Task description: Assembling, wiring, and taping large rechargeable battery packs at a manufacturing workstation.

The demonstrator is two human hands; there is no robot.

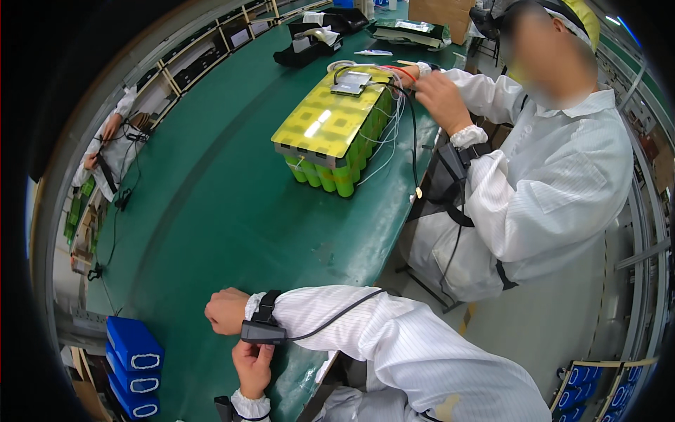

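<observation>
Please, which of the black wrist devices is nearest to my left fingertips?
The wrist device just behind your right hand: your left hand is at its lower edge. The left-wrist device and the co-worker's forearm device are farther away.

Lit brightly and evenly in cool white, apparently from overhead, with a glowing tube (612, 21) at the upper right and only soft, faint shadows on the bench (211, 211). Throws hard white glare off the glossy yellow sheet (302, 133) and a paler sheen off the bench's right edge. Renders the hands (226, 311) fairly crisp, softens distant detail at the far left, bows the shelving (195, 69) along the rim, blackens the corners and heavily blurs one person's (555, 183) face.
</observation>
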